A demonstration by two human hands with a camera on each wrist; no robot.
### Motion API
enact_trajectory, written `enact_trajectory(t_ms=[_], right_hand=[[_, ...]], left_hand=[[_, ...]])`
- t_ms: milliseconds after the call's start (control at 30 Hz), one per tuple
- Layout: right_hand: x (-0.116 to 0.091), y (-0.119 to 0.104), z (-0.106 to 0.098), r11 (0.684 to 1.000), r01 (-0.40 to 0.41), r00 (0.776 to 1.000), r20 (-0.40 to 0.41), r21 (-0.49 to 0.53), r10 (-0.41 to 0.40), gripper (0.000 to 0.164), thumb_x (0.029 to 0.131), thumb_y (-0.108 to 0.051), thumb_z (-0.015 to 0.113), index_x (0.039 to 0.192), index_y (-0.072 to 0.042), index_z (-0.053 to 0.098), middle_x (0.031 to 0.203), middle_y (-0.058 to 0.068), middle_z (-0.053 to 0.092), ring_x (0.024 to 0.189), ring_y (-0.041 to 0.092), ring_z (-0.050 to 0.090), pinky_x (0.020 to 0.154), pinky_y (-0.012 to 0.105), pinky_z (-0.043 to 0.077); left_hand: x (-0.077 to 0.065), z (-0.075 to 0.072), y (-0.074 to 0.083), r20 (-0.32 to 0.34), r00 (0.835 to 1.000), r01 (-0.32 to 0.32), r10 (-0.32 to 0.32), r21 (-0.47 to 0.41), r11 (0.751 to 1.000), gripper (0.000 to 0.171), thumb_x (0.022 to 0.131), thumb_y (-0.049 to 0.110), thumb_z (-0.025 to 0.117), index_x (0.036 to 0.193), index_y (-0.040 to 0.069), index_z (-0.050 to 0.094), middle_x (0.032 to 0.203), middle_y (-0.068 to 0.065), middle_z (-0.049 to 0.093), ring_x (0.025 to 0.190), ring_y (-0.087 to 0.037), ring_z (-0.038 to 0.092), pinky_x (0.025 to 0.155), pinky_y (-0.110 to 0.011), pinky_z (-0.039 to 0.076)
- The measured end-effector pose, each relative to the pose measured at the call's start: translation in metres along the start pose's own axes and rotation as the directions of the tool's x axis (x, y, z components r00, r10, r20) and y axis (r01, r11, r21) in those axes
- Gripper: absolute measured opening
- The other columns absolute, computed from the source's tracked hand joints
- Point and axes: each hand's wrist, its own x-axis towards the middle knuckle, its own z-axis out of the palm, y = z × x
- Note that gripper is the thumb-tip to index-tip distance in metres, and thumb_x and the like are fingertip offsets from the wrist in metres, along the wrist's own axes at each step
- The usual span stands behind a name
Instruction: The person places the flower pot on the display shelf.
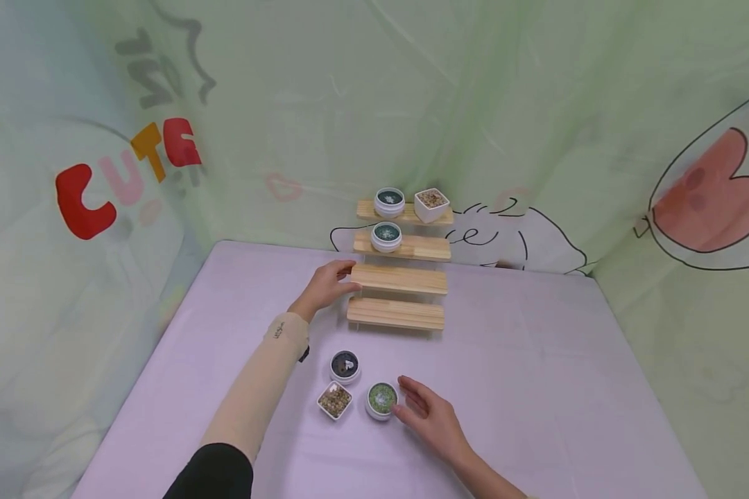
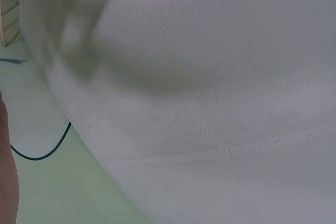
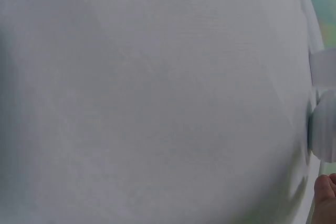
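Observation:
A wooden tiered stand (image 1: 399, 279) has several plank steps. My left hand (image 1: 326, 286) is at the left end of its second-lowest step, gripping it with the thumb in front and the fingers behind. On the table, my right hand (image 1: 433, 419) is just right of a round white pot with green filling (image 1: 382, 399). Its fingers are loosely curved and the thumb is close to the rim; contact is unclear. Left of that pot are a round white pot with dark filling (image 1: 345, 366) and a square white pot of pebbles (image 1: 334, 400).
The top step bears a round pot with dark green filling (image 1: 390, 201) and a square pot with brown filling (image 1: 431, 204). Another round dark green pot (image 1: 386, 236) stands on the step below, at its left. Printed cloth curtains (image 1: 324, 125) surround the pale table (image 1: 524, 388).

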Motion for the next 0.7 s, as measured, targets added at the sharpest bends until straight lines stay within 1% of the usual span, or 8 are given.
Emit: enact_trajectory(t_ms=[167, 333, 467, 567, 700], right_hand=[[-0.0039, 0.003, 0.0039, 1.0, -0.004, 0.999, 0.032, 0.019, 0.004, 0.059, 0.082, -0.013, 0.08, 0.133, 0.004, 0.055, 0.136, 0.021, 0.056, 0.125, 0.033, 0.054, 0.103, 0.028, 0.047], [-0.0065, 0.0042, 0.006, 1.0, 0.002, 0.998, 0.061, -0.003, -0.002, 0.064, 0.082, -0.018, 0.08, 0.134, 0.006, 0.053, 0.137, 0.024, 0.053, 0.125, 0.035, 0.054, 0.102, 0.027, 0.047], [-0.0075, 0.0042, 0.0074, 1.0, -0.001, 0.998, 0.07, -0.013, 0.002, 0.066, 0.082, -0.019, 0.08, 0.135, 0.007, 0.052, 0.137, 0.025, 0.053, 0.125, 0.035, 0.054, 0.101, 0.026, 0.048], [-0.0074, 0.005, 0.0085, 1.0, 0.005, 0.998, 0.065, -0.005, -0.005, 0.065, 0.082, -0.017, 0.08, 0.134, 0.008, 0.052, 0.136, 0.026, 0.053, 0.124, 0.036, 0.054, 0.1, 0.027, 0.048], [-0.0073, 0.0069, 0.0106, 0.999, 0.021, 0.999, 0.049, 0.048, -0.024, 0.062, 0.081, -0.01, 0.08, 0.133, 0.01, 0.052, 0.135, 0.028, 0.053, 0.122, 0.037, 0.055, 0.1, 0.029, 0.049]], left_hand=[[0.0015, 0.0011, -0.0035, -0.002, 1.0, -0.01, 0.01, 0.003, 1.0, 0.065, 0.087, 0.021, 0.076, 0.141, -0.003, 0.048, 0.138, -0.019, 0.053, 0.125, -0.03, 0.053, 0.108, -0.031, 0.045], [0.0018, 0.002, -0.0052, -0.009, 1.0, -0.022, 0.022, 0.0, 1.0, 0.065, 0.087, 0.02, 0.076, 0.14, -0.004, 0.048, 0.138, -0.02, 0.053, 0.125, -0.031, 0.053, 0.108, -0.032, 0.045], [0.0016, 0.002, -0.0047, -0.011, 1.0, -0.018, 0.018, -0.001, 1.0, 0.066, 0.086, 0.02, 0.076, 0.14, -0.004, 0.048, 0.138, -0.02, 0.053, 0.125, -0.031, 0.053, 0.108, -0.032, 0.045], [0.0015, 0.0018, -0.0041, -0.008, 1.0, -0.01, 0.01, -0.002, 1.0, 0.066, 0.087, 0.02, 0.076, 0.141, -0.003, 0.048, 0.138, -0.019, 0.053, 0.125, -0.03, 0.053, 0.108, -0.031, 0.044], [0.002, 0.0015, -0.0036, -0.006, 1.0, -0.008, 0.008, -0.002, 1.0, 0.065, 0.087, 0.02, 0.076, 0.141, -0.003, 0.048, 0.139, -0.019, 0.052, 0.125, -0.03, 0.053, 0.108, -0.031, 0.044]])
